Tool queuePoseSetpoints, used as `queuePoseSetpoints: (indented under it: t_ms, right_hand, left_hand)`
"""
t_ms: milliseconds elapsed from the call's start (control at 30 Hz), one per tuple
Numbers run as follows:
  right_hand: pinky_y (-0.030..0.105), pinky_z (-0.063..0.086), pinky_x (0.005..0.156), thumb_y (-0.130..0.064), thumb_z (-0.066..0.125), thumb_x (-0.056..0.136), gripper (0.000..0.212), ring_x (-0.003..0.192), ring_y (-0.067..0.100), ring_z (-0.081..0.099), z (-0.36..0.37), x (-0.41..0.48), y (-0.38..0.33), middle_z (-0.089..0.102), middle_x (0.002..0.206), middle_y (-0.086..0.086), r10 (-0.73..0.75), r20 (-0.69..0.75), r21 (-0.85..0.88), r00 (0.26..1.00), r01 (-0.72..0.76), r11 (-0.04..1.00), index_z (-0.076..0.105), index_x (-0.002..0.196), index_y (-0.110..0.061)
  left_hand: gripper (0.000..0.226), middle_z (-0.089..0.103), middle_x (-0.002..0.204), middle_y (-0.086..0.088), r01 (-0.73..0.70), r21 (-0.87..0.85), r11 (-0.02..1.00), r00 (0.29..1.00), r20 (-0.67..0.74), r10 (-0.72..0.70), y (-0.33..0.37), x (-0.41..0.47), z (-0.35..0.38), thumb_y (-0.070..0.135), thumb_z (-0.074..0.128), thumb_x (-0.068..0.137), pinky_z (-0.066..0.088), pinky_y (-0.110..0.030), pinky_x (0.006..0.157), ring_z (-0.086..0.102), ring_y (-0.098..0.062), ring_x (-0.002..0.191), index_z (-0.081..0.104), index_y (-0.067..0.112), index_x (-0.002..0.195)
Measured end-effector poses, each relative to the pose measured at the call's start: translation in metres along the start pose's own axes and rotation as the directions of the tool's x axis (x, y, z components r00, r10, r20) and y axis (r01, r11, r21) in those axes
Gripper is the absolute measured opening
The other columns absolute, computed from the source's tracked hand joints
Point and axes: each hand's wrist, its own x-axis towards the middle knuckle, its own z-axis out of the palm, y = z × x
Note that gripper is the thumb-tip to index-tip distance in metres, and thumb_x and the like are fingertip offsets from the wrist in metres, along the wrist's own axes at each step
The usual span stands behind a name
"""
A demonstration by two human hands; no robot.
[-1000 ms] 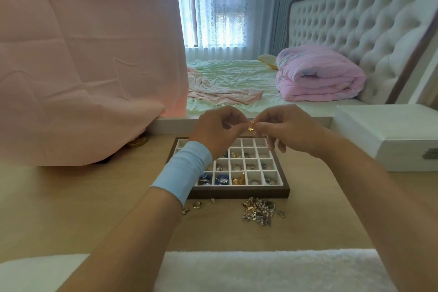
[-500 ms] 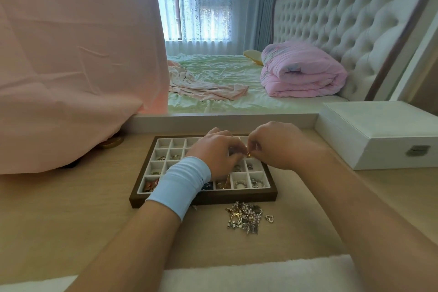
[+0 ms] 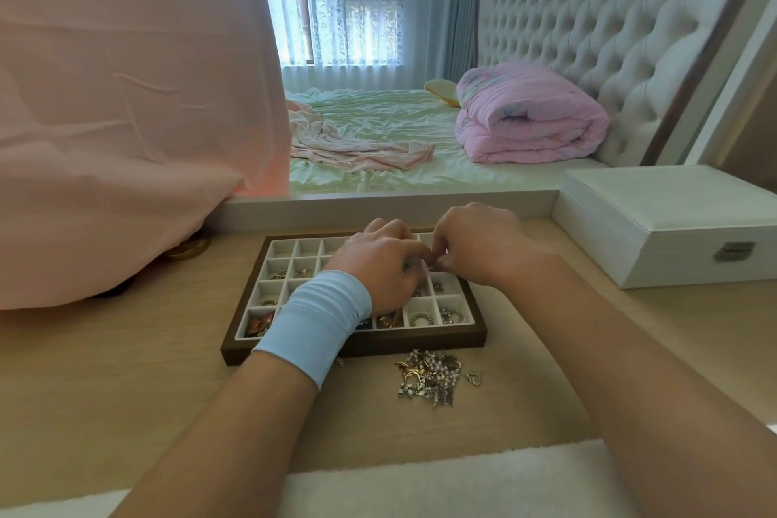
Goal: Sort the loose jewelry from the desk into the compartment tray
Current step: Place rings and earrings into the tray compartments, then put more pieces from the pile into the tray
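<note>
Left hand (image 3: 378, 265) and right hand (image 3: 475, 248) meet over the tray (image 3: 420, 339), fingers curled tip to tip; can't tell what's pinched.

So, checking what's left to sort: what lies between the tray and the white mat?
In the head view: a tangled jewelry pile and a heart charm beside it on the desk; the left forearm hides part.

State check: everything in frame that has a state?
Dark wooden compartment tray: partly filled, back-left cells empty.
Loose jewelry pile: on the desk, unsorted.
White box with metal latch: closed.
Left hand: over the tray, pinching a small piece, barely visible.
Right hand: pinching the same piece.
Pink quilt: folded.
</note>
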Motion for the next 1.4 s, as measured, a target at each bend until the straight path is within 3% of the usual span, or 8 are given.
queuePoseSetpoints:
  t_ms: [267, 400, 533, 700, 867, 1167, 1300, 1400]
  right_hand:
    - [0.034, 0.053, 0.078, -0.037, 0.071, 0.092, 0.009, 0.099, 0.016, 0.063, -0.007, -0.006, 0.003, 0.067, 0.108, -0.009, 0.007, 0.076, 0.110, 0.997, -0.016, 0.994, 0.075, 0.098, -0.034]
    - [0.033, 0.055, 0.080, -0.035, 0.072, 0.091, 0.005, 0.090, 0.011, 0.064, -0.036, -0.016, 0.003, 0.067, 0.094, -0.013, -0.048, 0.111, 0.192, 0.993, 0.026, 0.981, 0.073, 0.086, -0.034]
    - [0.026, 0.053, 0.065, -0.032, 0.075, 0.088, 0.016, 0.073, 0.009, 0.065, -0.062, -0.034, -0.008, 0.071, 0.079, -0.009, -0.134, 0.232, 0.322, 0.964, 0.054, 0.945, 0.071, 0.073, -0.034]
    - [0.018, 0.046, 0.045, -0.028, 0.077, 0.084, 0.007, 0.057, 0.013, 0.057, -0.070, -0.064, -0.015, 0.075, 0.071, -0.003, -0.163, 0.441, 0.247, 0.883, 0.055, 0.967, 0.080, 0.083, -0.022]
    - [0.022, 0.051, 0.053, -0.035, 0.078, 0.085, 0.010, 0.055, 0.011, 0.058, -0.059, -0.091, -0.013, 0.075, 0.065, -0.010, -0.102, 0.507, 0.169, 0.856, 0.017, 0.985, 0.079, 0.089, -0.026]
    - [0.020, 0.053, 0.063, -0.038, 0.081, 0.078, 0.014, 0.063, -0.002, 0.067, -0.039, -0.103, -0.020, 0.072, 0.061, -0.015, -0.088, 0.433, 0.081, 0.897, 0.059, 0.995, 0.077, 0.089, -0.030]
    - [0.025, 0.060, 0.065, -0.031, 0.080, 0.080, 0.007, 0.067, 0.010, 0.073, -0.036, -0.101, -0.020, 0.073, 0.061, -0.013, -0.083, 0.448, 0.106, 0.890, 0.040, 0.994, 0.077, 0.083, -0.026]
    - [0.022, 0.055, 0.055, -0.026, 0.076, 0.081, 0.001, 0.054, 0.016, 0.068, -0.037, -0.100, -0.021, 0.074, 0.064, -0.010, -0.079, 0.480, 0.095, 0.874, 0.037, 0.995, 0.076, 0.080, -0.025]
  left_hand:
    - [0.032, 0.049, 0.131, 0.009, 0.027, -0.025, 0.999, 0.998, 0.049, -0.025, 0.005, -0.009, -0.006, 0.039, 0.045, 0.098, 0.034, -0.042, 0.110, 0.035, -0.016, 0.126, 0.055, 0.044, 0.129]
    - [0.024, 0.054, 0.123, 0.010, -0.003, -0.047, 0.999, 0.999, -0.051, 0.001, 0.011, -0.023, -0.019, 0.036, 0.049, 0.097, 0.043, -0.038, 0.102, 0.042, -0.013, 0.120, 0.062, 0.040, 0.117]
    - [0.015, 0.056, 0.102, 0.017, -0.090, -0.024, 0.996, 0.989, -0.119, 0.087, 0.023, -0.046, -0.032, 0.033, 0.054, 0.095, 0.047, -0.027, 0.086, 0.048, -0.006, 0.099, 0.066, 0.038, 0.104]
    - [0.012, 0.049, 0.087, 0.022, -0.180, -0.006, 0.984, 0.981, -0.076, 0.179, 0.035, -0.074, -0.026, 0.037, 0.055, 0.093, 0.045, -0.022, 0.074, 0.046, -0.002, 0.083, 0.066, 0.036, 0.098]
    - [0.024, 0.060, 0.095, 0.014, -0.312, 0.108, 0.944, 0.943, -0.085, 0.321, 0.036, -0.094, -0.014, 0.051, 0.054, 0.087, 0.051, -0.028, 0.075, 0.053, -0.011, 0.091, 0.070, 0.039, 0.102]
    - [0.030, 0.053, 0.109, 0.021, -0.297, 0.076, 0.952, 0.955, 0.028, 0.296, 0.036, -0.109, -0.020, 0.060, 0.053, 0.088, 0.042, -0.024, 0.089, 0.042, -0.005, 0.103, 0.067, 0.048, 0.112]
    - [0.032, 0.055, 0.110, 0.021, -0.275, 0.062, 0.960, 0.961, 0.037, 0.273, 0.035, -0.111, -0.022, 0.058, 0.050, 0.090, 0.041, -0.022, 0.088, 0.042, -0.004, 0.103, 0.068, 0.043, 0.110]
    - [0.032, 0.059, 0.111, 0.017, -0.277, 0.062, 0.959, 0.961, 0.012, 0.276, 0.035, -0.110, -0.020, 0.055, 0.047, 0.092, 0.045, -0.025, 0.087, 0.044, -0.006, 0.101, 0.068, 0.039, 0.111]
